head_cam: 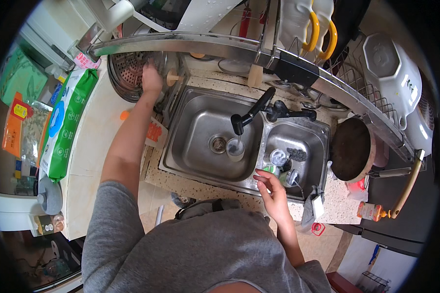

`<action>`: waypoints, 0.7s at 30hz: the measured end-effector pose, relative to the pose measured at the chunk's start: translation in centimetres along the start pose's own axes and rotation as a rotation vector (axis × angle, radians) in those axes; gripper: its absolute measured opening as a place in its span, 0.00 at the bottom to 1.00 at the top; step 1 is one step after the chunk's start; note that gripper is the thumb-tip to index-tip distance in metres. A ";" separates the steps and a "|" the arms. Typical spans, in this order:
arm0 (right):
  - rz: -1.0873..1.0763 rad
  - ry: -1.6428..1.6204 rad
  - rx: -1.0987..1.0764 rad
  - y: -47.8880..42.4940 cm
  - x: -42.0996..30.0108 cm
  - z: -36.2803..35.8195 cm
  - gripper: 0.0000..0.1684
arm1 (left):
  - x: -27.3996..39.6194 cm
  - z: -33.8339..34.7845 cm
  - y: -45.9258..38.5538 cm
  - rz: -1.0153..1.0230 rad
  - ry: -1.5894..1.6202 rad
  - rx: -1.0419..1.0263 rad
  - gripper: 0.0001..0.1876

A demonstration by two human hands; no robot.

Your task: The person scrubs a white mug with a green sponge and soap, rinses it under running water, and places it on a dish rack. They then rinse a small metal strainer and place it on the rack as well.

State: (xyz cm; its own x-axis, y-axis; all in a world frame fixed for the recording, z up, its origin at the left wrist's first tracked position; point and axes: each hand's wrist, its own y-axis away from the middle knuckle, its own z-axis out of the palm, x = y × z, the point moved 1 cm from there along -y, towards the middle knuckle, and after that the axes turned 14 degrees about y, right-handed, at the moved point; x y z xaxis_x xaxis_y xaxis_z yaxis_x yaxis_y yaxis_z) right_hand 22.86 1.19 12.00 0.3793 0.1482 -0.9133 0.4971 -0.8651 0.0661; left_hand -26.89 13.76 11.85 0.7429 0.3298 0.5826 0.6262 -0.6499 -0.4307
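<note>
My left hand reaches under the dish rack, beside a perforated metal steamer tray. Its fingers are blurred against clear glassware, so I cannot tell whether it grips anything. Empty, with fingers apart, my right hand hovers at the sink's front edge near the small basin. Water runs from the black faucet into a clear cup standing in the large steel basin. In the small basin lie a clear container, a dark scouring pad and a jar.
A metal dish rack arches over the sink's back. At right stand a dark pan and a bottle. A grey cloth drapes over the front edge. A green-and-white packet lies on the left counter.
</note>
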 end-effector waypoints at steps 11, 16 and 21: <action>0.020 0.022 -0.068 -0.3 0.3 0.8 0.16 | -0.1 1.8 -0.4 0.205 -0.340 0.027 0.26; 0.043 0.068 -0.104 -0.9 0.7 0.6 0.17 | 0.8 3.6 0.9 0.191 -0.607 0.092 0.29; 0.084 0.079 -0.148 -1.4 1.2 0.1 0.17 | 1.9 4.0 1.7 0.196 -0.607 0.105 0.33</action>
State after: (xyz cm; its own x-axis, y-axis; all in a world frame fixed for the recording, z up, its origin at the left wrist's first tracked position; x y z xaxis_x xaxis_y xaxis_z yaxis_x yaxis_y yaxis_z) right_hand 22.55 2.59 10.76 0.4815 0.1205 -0.8681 0.5680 -0.7973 0.2043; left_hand -23.49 16.03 9.46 0.8282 0.5604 0.0057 0.4621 -0.6772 -0.5726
